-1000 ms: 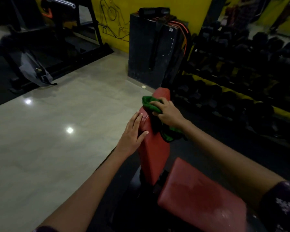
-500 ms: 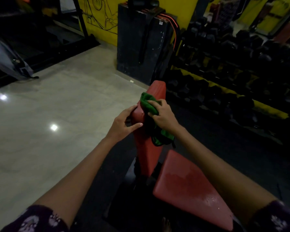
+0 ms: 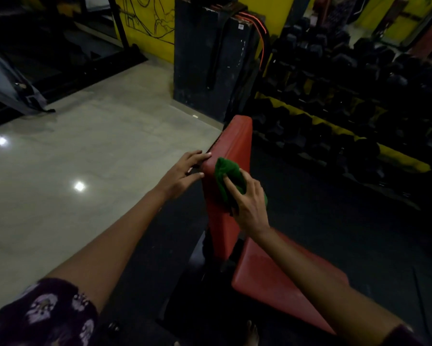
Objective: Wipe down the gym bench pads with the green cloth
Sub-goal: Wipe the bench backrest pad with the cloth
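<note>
Gripping green cloth (image 3: 226, 177) on red back pad (image 3: 231, 143), right hand (image 3: 248, 203); left hand (image 3: 182, 174) flat-fingered on pad's edge.

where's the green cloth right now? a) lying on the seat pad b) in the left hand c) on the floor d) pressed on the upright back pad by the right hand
d: the right hand holds the green cloth against the upright back pad, while the left hand rests on that pad's left edge and the seat pad lies bare.
</note>
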Action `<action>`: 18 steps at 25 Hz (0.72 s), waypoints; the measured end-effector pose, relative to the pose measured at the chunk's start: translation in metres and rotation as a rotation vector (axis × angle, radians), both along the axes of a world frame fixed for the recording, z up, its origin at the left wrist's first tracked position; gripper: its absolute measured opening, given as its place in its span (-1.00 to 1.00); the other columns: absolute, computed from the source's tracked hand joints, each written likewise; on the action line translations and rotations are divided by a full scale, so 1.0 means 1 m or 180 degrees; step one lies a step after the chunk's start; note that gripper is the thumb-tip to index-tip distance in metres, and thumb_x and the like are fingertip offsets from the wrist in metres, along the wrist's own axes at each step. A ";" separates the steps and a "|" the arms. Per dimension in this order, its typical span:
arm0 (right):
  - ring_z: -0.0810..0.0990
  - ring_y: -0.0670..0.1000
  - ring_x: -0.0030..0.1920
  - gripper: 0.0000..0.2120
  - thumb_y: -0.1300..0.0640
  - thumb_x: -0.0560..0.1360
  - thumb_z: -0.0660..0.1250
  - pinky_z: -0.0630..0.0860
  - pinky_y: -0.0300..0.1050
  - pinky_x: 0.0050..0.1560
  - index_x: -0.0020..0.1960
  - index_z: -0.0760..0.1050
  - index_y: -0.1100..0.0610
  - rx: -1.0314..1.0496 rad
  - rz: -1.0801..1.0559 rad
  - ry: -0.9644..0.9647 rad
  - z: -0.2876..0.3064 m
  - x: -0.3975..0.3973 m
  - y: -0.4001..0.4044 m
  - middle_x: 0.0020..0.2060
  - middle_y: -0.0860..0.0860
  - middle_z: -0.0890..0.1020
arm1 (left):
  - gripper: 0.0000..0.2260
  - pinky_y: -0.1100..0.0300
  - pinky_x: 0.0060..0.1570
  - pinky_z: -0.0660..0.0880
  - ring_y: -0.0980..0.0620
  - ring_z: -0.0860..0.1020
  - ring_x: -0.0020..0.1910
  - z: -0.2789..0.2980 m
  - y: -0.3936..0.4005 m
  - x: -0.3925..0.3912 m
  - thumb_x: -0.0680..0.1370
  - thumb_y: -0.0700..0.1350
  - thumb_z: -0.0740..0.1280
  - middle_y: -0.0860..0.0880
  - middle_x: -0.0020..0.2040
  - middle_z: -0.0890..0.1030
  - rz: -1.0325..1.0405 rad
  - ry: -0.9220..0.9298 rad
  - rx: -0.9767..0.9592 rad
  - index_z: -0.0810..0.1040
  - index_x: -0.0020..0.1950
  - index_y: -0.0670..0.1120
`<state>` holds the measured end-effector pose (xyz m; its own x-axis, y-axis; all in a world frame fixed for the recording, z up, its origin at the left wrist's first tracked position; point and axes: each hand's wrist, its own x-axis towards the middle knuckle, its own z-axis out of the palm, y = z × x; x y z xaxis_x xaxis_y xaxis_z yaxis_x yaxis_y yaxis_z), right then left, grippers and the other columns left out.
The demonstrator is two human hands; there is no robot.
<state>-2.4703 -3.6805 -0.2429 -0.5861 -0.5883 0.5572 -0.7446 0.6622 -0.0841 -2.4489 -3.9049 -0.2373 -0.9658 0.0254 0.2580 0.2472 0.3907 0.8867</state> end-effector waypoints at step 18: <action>0.37 0.21 0.04 -0.68 0.23 0.39 0.16 0.52 0.10 -0.14 0.13 0.38 0.02 0.0336 0.0384 0.0732 -0.042 0.005 0.007 0.23 0.22 0.31 | -0.53 -0.01 0.40 0.03 0.01 0.12 0.50 0.013 0.036 -0.004 0.57 0.14 0.03 -0.02 0.50 0.21 0.0441 0.0258 -0.1160 0.36 0.41 -0.02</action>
<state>-2.4649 -3.6734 -0.2850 -0.3737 -0.7079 0.5994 -0.8101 0.5638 0.1608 -2.4530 -3.8687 -0.2243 -0.9434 0.0002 0.3316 0.2334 0.7106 0.6637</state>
